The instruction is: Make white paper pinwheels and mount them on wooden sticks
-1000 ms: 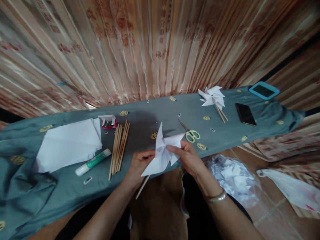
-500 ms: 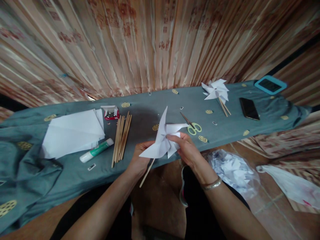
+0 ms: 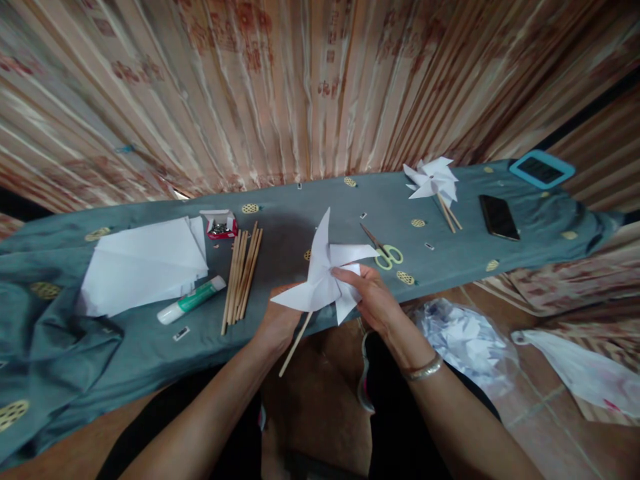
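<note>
I see the left hand (image 3: 280,319) closed around a thin wooden stick (image 3: 296,343), just over the near edge of the table (image 3: 150,347). The stick carries a white paper pinwheel (image 3: 326,277). The right hand (image 3: 373,299) pinches the middle of the pinwheel with finger and thumb.

I think the pinwheel is very light and soft. The paper blades would bend or tear fast (a hard squeeze would crush them). The stick looks stiff, so I judge the stick the best place to hold it. The middle, where the blades meet, seems the only safe spot on the paper.

Below the table edge on the right lies a clear bag of paper scraps (image 3: 465,343).

On the table, left of the hands, sits a bundle of sticks (image 3: 241,277). A glue stick (image 3: 190,301) lies beside it, nearer the left end. A pile of white paper (image 3: 145,267) is past the glue. A small red box (image 3: 220,225) sits near the far tips of the sticks.

Just past the right hand are scissors (image 3: 383,250) with pale handles. They lie close, so a blade of paper could brush them.

Toward the far right corner I see a finished pinwheel (image 3: 433,179), a black phone (image 3: 499,217) and a blue-edged tablet (image 3: 541,169). Behind the far edge hangs a striped curtain (image 3: 310,87).
</note>
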A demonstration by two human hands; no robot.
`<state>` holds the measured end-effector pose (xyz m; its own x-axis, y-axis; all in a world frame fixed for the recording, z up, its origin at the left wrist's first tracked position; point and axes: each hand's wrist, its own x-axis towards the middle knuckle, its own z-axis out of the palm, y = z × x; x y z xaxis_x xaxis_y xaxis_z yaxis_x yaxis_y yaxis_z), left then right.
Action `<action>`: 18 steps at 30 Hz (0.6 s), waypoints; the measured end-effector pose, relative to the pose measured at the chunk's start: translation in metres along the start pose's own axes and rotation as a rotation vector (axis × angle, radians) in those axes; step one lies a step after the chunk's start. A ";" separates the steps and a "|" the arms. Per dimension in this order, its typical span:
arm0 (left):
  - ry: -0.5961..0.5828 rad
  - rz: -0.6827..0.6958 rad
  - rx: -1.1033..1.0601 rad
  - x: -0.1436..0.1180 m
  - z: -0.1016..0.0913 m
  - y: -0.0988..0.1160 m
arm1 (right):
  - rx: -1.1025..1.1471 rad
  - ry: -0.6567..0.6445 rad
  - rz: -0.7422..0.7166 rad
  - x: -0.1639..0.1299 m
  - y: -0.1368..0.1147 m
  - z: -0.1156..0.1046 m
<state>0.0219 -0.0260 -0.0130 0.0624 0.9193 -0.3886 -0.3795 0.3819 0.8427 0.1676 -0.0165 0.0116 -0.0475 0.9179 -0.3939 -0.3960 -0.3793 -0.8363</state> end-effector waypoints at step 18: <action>-0.097 -0.037 0.023 -0.003 0.004 -0.005 | -0.022 -0.028 -0.036 -0.003 -0.002 -0.002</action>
<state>0.0272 -0.0306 -0.0141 0.1653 0.9091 -0.3824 -0.3540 0.4166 0.8374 0.1700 -0.0183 0.0136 -0.0596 0.9339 -0.3524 -0.3776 -0.3479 -0.8581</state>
